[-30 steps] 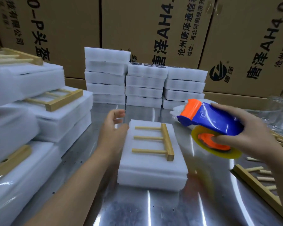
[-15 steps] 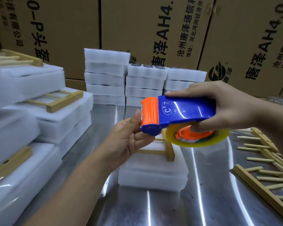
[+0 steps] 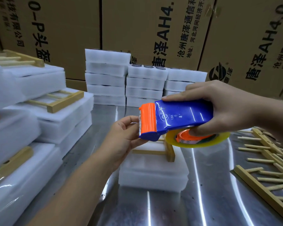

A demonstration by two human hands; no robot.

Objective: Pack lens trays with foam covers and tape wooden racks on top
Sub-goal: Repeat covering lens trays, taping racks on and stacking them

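Over the table (image 3: 211, 201), right hand (image 3: 232, 108) grips the blue dispenser (image 3: 183, 116), thumb tucked under by the roll (image 3: 198, 143). Left hand (image 3: 126, 141) pinches its orange cutter end. Tray (image 3: 153, 175) sits just below on the steel, rack (image 3: 170, 152) lying on top, partly hidden.

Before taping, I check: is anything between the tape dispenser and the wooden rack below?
Nothing visible. The blue and orange plastic tape dispenser, in the right hand, hangs over the pale wooden rack; the left hand holds its front.
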